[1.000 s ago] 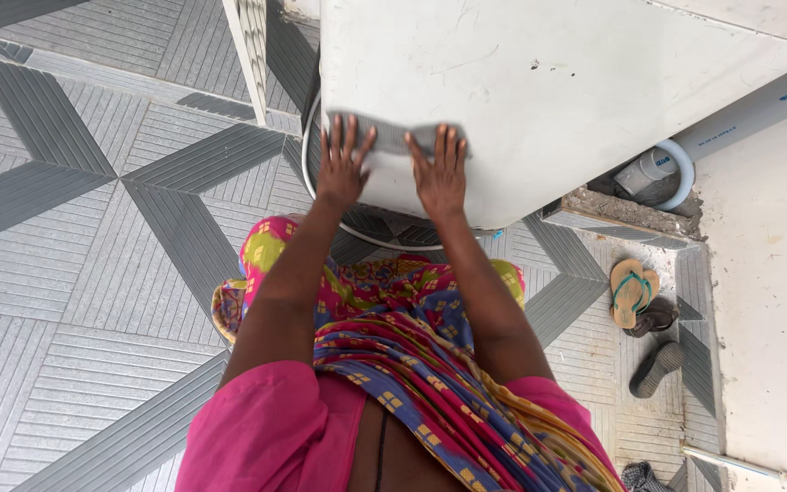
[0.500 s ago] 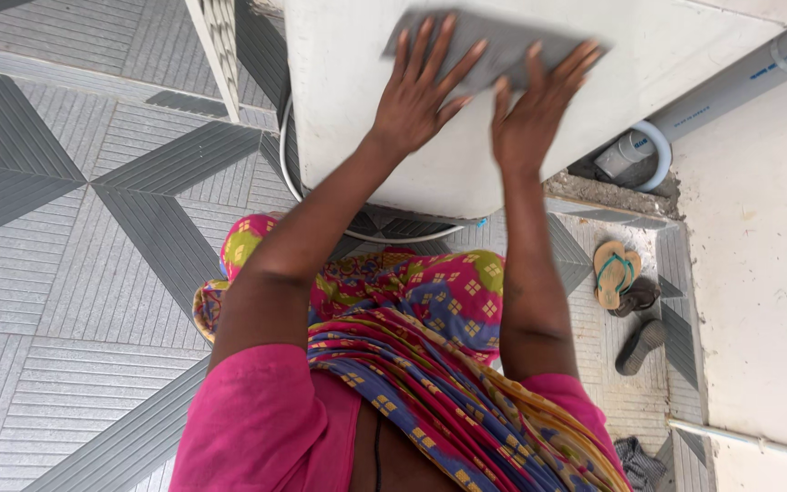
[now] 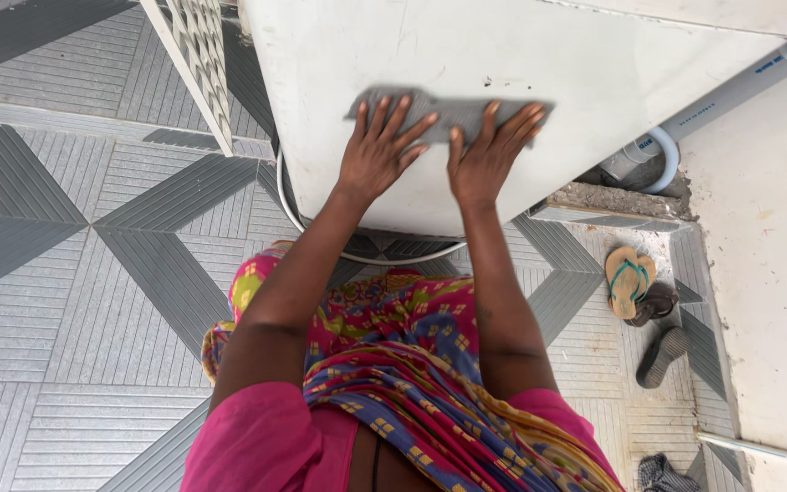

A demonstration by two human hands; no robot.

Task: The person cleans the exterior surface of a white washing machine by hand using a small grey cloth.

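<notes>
A floor (image 3: 75, 301) of grey tiles, ribbed and set in a diamond pattern, is seen from above, with a pale wall (image 3: 776, 273) running down the right side; against this a large white panel (image 3: 539, 64) fills the top of the view. A grey cloth (image 3: 453, 109) is laid flat on that white surface, a little above its lower edge; it is pressed down by both hands, side by side. The left hand (image 3: 377, 157) is spread open, fingers splayed over the cloth's left half; the right hand (image 3: 487, 155) is likewise flattened, palm down, fingers fanned across the right half; nothing is gripped or clenched, the cloth being held only under the palms and fingertips. Below the arms a pink blouse and a bright patterned garment (image 3: 393, 364) are seen. Under the panel's lower edge a thin white hose (image 3: 357, 258) is curved over the tiles; to the right a pale pipe (image 3: 730, 87) is run along the wall to a bend; lower right, a tan sandal (image 3: 628, 281) with green straps and dark slippers (image 3: 659, 355) are left on the floor.
</notes>
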